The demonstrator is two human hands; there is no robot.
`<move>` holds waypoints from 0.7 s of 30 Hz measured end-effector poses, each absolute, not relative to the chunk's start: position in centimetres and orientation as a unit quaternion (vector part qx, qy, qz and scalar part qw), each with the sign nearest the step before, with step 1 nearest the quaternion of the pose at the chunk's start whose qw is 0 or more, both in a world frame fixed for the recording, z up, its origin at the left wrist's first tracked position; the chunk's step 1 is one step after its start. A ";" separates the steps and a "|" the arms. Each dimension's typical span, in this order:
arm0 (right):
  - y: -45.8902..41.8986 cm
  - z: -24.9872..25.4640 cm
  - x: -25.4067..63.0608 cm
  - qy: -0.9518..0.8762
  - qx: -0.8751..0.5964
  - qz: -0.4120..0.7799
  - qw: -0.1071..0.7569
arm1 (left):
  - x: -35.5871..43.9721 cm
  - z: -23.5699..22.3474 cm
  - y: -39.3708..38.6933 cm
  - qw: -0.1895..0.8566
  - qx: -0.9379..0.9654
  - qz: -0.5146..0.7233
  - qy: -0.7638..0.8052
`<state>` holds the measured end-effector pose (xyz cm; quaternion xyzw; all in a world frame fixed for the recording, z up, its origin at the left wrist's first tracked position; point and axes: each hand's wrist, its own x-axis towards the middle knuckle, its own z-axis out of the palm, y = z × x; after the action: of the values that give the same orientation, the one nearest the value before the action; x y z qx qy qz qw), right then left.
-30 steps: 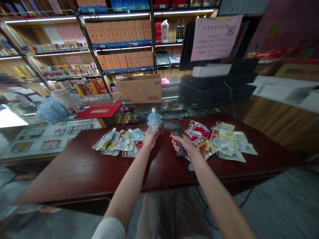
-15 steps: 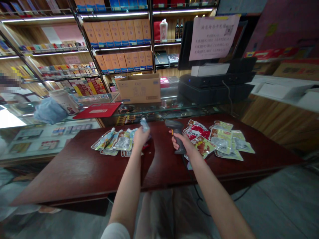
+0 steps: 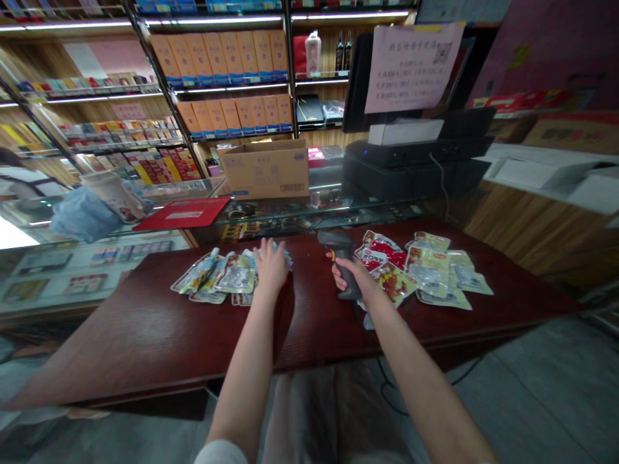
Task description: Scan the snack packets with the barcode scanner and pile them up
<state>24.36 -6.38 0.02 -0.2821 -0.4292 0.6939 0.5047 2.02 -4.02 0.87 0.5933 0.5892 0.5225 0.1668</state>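
Barcode scanner stands in the right hand: from my end I see the fingers wrapped firmly round its grey handle, the head jutting out above them and turned toward the left. My other one, the left hand, is spread wide, palm down, over the right end of the left-hand packets. Just past its fingertips I make out a pale blue pouch, mostly covered; I cannot tell whether the hand touches it. Bare desk separates the two hands. Close to the scanner's right, partly behind the right hand, I have a red packet and, overlapping it, a yellow-green packet. Farther right lie the silvery packets, overlapping one another. Beyond the desk I see a cardboard box on the glass counter.
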 end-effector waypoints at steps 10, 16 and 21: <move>-6.1 -0.2 24.4 -0.427 -0.288 0.690 0.509 | 3.7 -2.6 -3.3 0.226 0.624 0.429 0.613; -6.0 -0.5 24.7 -0.425 -0.274 0.694 0.512 | 3.4 -2.3 -3.1 0.177 0.592 0.413 0.669; -6.2 -0.2 24.8 -0.426 -0.264 0.695 0.515 | 3.2 -1.5 -3.7 0.121 0.604 0.307 0.726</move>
<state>24.81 -6.19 -0.20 -0.2639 -0.4258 0.6953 0.5153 3.20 -3.72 -1.49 0.6036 0.7259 0.3068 0.1210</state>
